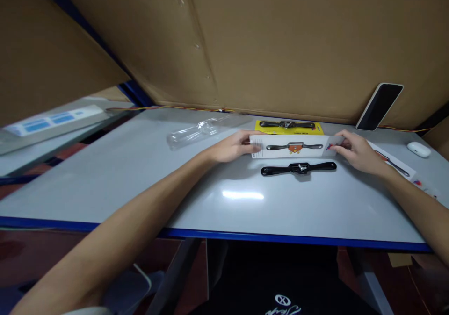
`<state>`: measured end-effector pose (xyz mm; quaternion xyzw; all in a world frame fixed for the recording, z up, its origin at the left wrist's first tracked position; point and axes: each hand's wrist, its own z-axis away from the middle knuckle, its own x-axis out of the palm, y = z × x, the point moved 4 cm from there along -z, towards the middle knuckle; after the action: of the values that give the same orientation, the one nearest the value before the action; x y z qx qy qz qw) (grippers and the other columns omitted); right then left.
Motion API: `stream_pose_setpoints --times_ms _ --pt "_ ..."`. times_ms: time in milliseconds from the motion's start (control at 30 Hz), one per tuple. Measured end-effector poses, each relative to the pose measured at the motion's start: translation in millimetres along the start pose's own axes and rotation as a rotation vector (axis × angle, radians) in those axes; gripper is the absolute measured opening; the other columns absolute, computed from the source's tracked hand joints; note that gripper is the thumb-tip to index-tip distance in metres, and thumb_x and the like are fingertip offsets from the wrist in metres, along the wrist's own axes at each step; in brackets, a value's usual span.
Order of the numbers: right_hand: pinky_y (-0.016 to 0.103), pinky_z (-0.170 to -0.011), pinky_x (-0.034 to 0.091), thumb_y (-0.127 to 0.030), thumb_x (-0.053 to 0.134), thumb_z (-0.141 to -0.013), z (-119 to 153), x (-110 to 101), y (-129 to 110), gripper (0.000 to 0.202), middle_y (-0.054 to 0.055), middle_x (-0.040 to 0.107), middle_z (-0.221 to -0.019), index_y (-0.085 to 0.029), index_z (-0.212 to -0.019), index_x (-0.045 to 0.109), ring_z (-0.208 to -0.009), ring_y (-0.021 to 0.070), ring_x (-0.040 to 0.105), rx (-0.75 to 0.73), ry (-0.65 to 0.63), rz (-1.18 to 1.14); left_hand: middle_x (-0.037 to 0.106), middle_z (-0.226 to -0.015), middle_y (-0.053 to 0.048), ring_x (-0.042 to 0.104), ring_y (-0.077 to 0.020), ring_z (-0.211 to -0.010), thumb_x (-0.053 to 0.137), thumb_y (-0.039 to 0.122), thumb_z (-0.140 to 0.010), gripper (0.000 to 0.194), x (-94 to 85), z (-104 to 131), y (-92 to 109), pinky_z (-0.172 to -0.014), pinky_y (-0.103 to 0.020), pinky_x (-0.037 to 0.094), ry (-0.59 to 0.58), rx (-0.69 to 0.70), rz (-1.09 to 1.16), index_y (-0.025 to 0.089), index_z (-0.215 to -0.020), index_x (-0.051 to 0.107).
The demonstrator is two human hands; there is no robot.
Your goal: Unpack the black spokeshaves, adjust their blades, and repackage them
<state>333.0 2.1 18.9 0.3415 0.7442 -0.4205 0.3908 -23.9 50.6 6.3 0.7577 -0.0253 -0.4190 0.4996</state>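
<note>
My left hand (234, 146) and my right hand (357, 150) grip opposite ends of a long white printed card (280, 153), raised on its edge above the table. A picture of a two-handled tool is printed on it. Just in front of the card lies a black spokeshave (300, 168), flat on the table and touched by neither hand. Behind the card, partly covered by it, is a yellow package (266, 130) with a similar black tool on it.
Clear plastic packaging (196, 132) lies left of my left hand. Another printed card (396, 164) is partly hidden by my right arm. A phone (379, 107) leans on the cardboard wall, with a white mouse-like object (418, 149) at right. The table's blue edge (280, 238) runs in front.
</note>
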Motion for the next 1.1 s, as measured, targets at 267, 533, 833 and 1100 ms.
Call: stream_pose_setpoints --times_ms 267,533,833,1100 --pt "0.038 -0.070 0.050 -0.050 0.064 -0.091 1 6 -8 0.039 0.002 0.072 -0.077 -0.025 -0.121 0.060 -0.068 0.0245 0.067 0.063 0.060 0.006 0.079 -0.109 -0.013 0.074 -0.0251 -0.098 0.067 0.050 -0.089 0.044 6.2 -1 1 -0.089 -0.041 0.060 -0.019 0.005 0.062 0.017 -0.117 0.075" --pt "0.040 -0.071 0.050 -0.069 0.064 -0.090 0 0 -8 0.045 0.005 0.073 -0.075 -0.026 -0.101 0.067 -0.066 0.0263 0.067 0.120 0.204 0.075 0.078 -0.117 -0.014 0.073 -0.0230 -0.099 0.068 0.044 -0.091 0.045 13.4 -3 -3 -0.087 -0.038 0.060 -0.022 0.048 0.114 0.014 -0.125 0.071" --pt "0.035 -0.069 0.051 -0.051 0.058 -0.099 3 2 -19 0.029 0.003 0.081 -0.091 -0.027 -0.097 0.075 -0.070 0.0220 0.069 -0.042 0.147 0.067 0.080 -0.109 -0.011 0.073 -0.0191 -0.093 0.076 0.038 -0.087 0.040 4.0 -5 -16 -0.080 -0.029 0.058 -0.027 -0.025 0.206 0.013 -0.118 0.075" --pt "0.038 -0.075 0.051 -0.049 0.053 -0.101 2 -2 -4 0.037 0.005 0.083 -0.106 -0.027 -0.116 0.079 -0.076 0.0244 0.073 -0.050 0.073 0.162 0.079 -0.113 -0.011 0.072 -0.0203 -0.099 0.074 0.044 -0.090 0.039 4.1 -9 -11 -0.092 -0.034 0.056 -0.068 0.054 0.168 0.016 -0.117 0.077"
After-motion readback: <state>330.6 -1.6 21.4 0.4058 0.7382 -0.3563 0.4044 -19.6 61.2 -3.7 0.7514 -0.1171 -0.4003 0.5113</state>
